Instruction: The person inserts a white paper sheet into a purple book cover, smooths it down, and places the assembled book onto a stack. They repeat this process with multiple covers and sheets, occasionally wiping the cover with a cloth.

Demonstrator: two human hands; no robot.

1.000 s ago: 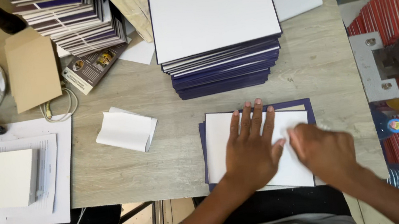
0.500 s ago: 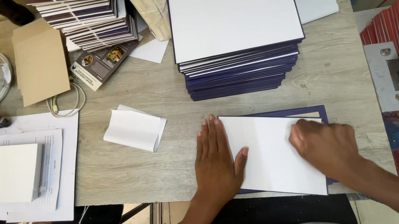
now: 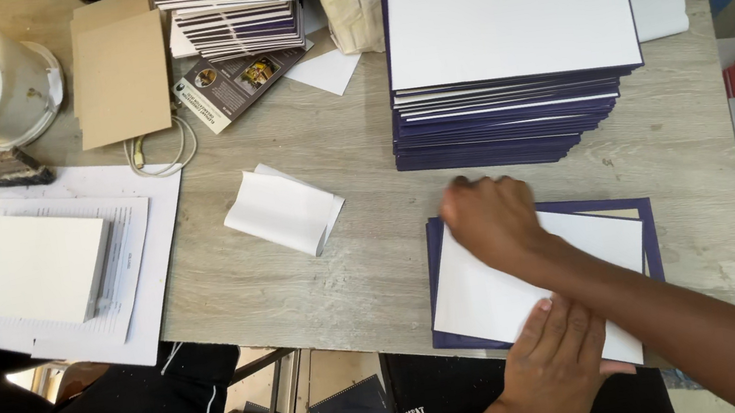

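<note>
Sheet (image 3: 495, 299): on the blue cover (image 3: 648, 239), table's 5 o'clock.
Left hand (image 3: 553, 367): flat, fingers together, pressing the sheet's near edge.
Right hand (image 3: 489, 218): curled at its 11 o'clock corner; grip unclear.

Both hands, the left hand (image 3: 558, 367) and the right hand (image 3: 491, 218), are bare, without rings or gloves; the forearms show no sleeves.

white sheet (image 3: 495, 294) | dark blue cover (image 3: 646, 234) | grey wood-grain table (image 3: 357, 265) | brown cardboard (image 3: 119, 74)
</note>
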